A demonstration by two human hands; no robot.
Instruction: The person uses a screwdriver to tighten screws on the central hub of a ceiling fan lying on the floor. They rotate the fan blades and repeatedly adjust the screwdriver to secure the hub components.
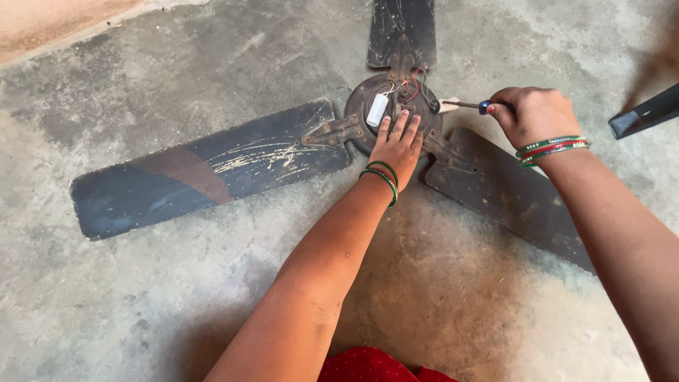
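Your left hand (pixel 397 143) lies flat, fingers together and pressed down, on the round, dark, rusted metal motor hub (pixel 393 113) of an old ceiling fan that rests on the grey concrete floor (pixel 141 283) in the upper middle of the frame. Your right hand (pixel 534 113) is closed in a fist around the blue handle of a slim metal screwdriver (pixel 470 106), whose shaft points left toward the right edge of the hub. A small white cylindrical capacitor (pixel 378 110) sits on top of the hub with thin red and pale wires (pixel 411 88) looping beside it. Three long, worn, dark metal blades spread out: the left blade (pixel 205 166), the lower right blade (pixel 509 194) and the top blade (pixel 402 28). The fan looks heavy and rigid, likely to pivot if you push on a blade, so bracing at the solid hub seems the steadiest hold; the wires and capacitor look fragile, and the blade edges look thin and rough.
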